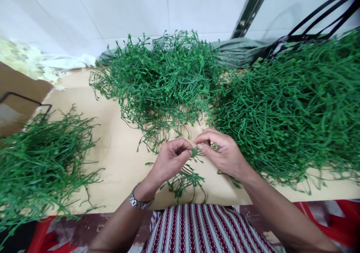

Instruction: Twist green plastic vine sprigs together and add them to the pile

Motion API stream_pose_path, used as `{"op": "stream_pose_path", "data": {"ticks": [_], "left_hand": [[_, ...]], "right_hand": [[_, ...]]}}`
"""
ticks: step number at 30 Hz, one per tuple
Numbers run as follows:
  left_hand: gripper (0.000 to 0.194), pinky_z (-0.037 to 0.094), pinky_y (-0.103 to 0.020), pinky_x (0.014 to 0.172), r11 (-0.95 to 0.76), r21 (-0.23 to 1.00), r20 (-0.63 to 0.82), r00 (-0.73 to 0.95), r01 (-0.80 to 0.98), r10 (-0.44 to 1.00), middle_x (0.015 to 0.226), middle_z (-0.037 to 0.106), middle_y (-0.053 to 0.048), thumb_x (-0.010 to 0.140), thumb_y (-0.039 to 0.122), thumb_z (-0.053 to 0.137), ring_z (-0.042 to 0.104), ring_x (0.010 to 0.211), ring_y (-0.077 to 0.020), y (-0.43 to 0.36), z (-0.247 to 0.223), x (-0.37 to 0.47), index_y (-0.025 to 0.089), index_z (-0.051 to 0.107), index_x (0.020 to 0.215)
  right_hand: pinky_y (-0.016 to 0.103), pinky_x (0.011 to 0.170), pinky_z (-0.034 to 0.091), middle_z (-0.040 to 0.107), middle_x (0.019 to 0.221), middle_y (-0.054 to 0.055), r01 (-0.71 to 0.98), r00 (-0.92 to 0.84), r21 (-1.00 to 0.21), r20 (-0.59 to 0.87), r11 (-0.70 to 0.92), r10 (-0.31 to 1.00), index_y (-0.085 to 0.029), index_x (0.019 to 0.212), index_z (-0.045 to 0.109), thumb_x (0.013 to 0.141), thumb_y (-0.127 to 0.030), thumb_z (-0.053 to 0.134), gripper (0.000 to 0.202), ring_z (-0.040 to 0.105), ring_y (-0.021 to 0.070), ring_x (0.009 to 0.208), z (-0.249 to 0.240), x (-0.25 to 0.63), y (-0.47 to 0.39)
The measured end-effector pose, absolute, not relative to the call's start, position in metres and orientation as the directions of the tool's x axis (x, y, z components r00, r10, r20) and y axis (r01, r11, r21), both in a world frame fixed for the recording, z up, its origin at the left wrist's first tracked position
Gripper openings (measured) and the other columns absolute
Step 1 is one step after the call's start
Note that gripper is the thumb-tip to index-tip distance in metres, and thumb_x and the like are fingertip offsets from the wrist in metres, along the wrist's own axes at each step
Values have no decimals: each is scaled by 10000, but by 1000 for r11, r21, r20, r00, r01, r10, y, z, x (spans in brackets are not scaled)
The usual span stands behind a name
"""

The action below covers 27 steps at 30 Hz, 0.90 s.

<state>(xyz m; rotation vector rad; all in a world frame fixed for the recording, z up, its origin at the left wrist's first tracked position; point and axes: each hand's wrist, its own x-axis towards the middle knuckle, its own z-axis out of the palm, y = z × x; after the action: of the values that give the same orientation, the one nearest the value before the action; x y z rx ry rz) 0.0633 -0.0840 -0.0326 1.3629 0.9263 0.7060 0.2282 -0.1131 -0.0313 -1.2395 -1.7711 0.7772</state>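
Note:
Between my two hands, above the table's near edge, is a small green artificial stem piece [194,152]. My left hand [172,158] pinches it between thumb and forefinger. From the other side, my right hand [221,151] closes thumb and fingers at its end, partly hiding it. A few loose green stems [185,181] lie on the table just below my hands. Beyond them spreads a tangled heap of thin green plastic stems [168,76] with small forked tips.
A larger stem heap [292,110] fills the right side, and another pile [47,159] lies at the left. A cardboard box [22,91] and pale artificial flowers [22,59] stand far left. Grey-green cloth [239,52] lies along the wall near a metal post [250,9].

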Motion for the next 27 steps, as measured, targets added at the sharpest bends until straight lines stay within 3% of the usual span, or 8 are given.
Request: {"op": "stream_pose_path", "data": {"ticks": [3, 9, 13, 15, 17, 19, 23, 27], "left_hand": [[75, 264, -202, 474, 177, 983, -181, 450, 52, 875, 538, 443, 42, 690, 180, 556, 345, 490, -62, -84, -36, 63, 135, 545, 632], [88, 220, -202, 467, 242, 970, -209, 426, -24, 880, 527, 388, 56, 689, 192, 557, 293, 486, -56, -86, -38, 64, 133, 521, 635], [80, 235, -194, 473, 279, 956, -224, 392, -89, 892, 527, 399, 59, 685, 180, 568, 302, 488, -52, -87, -38, 66, 131, 530, 634], [68, 256, -190, 478, 274, 953, -217, 343, -127, 914, 538, 426, 56, 683, 174, 582, 323, 492, -51, -88, -39, 69, 133, 542, 645], [56, 283, -186, 487, 254, 951, -198, 285, -174, 938, 558, 463, 49, 675, 168, 599, 354, 501, -52, -89, -42, 72, 136, 559, 652], [48, 314, -184, 507, 224, 948, -168, 243, -226, 955, 580, 495, 38, 660, 162, 618, 397, 526, -58, -91, -45, 74, 137, 580, 645], [21, 351, -186, 540, 169, 942, -100, 239, -290, 966, 617, 527, 16, 627, 131, 653, 455, 589, -75, -93, -51, 74, 132, 632, 627], [36, 335, -182, 513, 109, 957, -63, 175, -268, 982, 625, 500, 26, 653, 120, 638, 427, 555, -63, -92, -56, 73, 138, 608, 643]], "right_hand": [[243, 649, 420, 571, 821, 22, 446, -162, -853, 221, 271, 962, -185, 995, 571, 810, -230, 559, 191, 508, 120, 714, -33, 228, -112], [221, 582, 400, 547, 683, -9, 433, -224, -879, 107, 197, 969, -164, 855, 592, 822, -217, 524, 93, 502, 104, 634, -36, 228, -113], [317, 759, 414, 580, 863, 50, 571, -107, -738, 367, 359, 924, -173, 891, 576, 803, -204, 551, 97, 526, 170, 842, -35, 227, -117], [335, 746, 399, 571, 796, 52, 657, -52, -636, 499, 406, 865, -171, 814, 567, 792, -188, 557, 29, 510, 180, 804, -34, 225, -120], [320, 692, 384, 548, 696, 35, 692, -52, -588, 538, 419, 841, -171, 727, 548, 787, -186, 561, 63, 487, 168, 720, -34, 221, -122], [287, 643, 369, 525, 660, 20, 674, -84, -623, 469, 397, 879, -168, 684, 533, 793, -201, 560, 117, 468, 145, 669, -36, 217, -122], [215, 525, 317, 446, 608, -22, 543, -74, -804, 244, 245, 967, -162, 629, 482, 813, -210, 528, 195, 412, 84, 557, -42, 210, -121], [187, 494, 296, 424, 568, -43, 449, -49, -879, 151, 157, 987, -163, 577, 426, 749, -112, 509, 198, 382, 67, 522, -49, 209, -121]]}}
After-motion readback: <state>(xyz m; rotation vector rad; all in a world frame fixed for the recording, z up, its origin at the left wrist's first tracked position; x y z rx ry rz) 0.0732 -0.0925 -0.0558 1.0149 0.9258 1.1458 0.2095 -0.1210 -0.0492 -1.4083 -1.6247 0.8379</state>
